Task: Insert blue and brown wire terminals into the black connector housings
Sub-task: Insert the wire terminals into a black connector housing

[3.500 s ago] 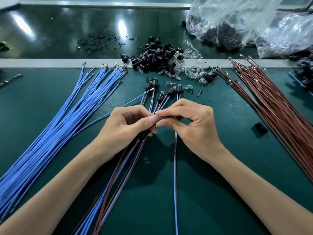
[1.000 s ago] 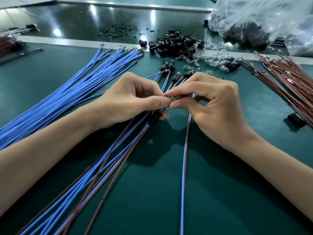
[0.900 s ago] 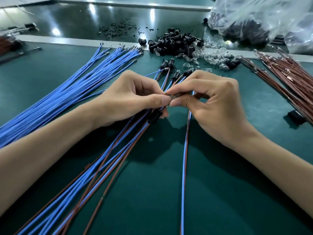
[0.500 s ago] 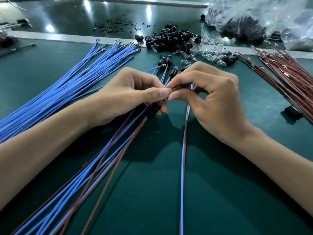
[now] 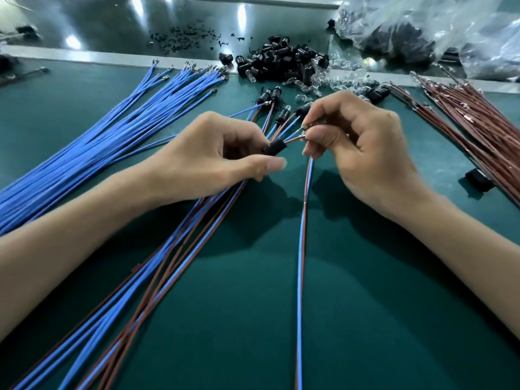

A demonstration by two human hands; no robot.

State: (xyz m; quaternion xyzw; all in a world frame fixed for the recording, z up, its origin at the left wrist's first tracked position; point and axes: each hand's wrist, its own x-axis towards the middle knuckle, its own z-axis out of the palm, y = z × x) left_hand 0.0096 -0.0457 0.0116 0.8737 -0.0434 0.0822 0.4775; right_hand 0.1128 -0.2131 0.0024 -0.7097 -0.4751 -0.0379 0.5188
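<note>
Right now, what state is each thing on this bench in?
Left hand: holds a black housing.
Right hand: pinches the terminals of a wire pair.
Terminals: not yet in the housing.
Finished assemblies: lying on the mat.
Blue wires, brown wires: loose, unassembled.

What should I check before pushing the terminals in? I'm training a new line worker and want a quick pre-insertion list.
1. Grip of left hand on black housing: ok.
2. Pinch of right hand on terminals: ok.
3. Both colours in blue and brown wire pair: ok.
4. Seating of terminals in black housing: not ok, metal tips show outside it.
5. Opening of black housing turned toward the tips: cannot tell.
</note>
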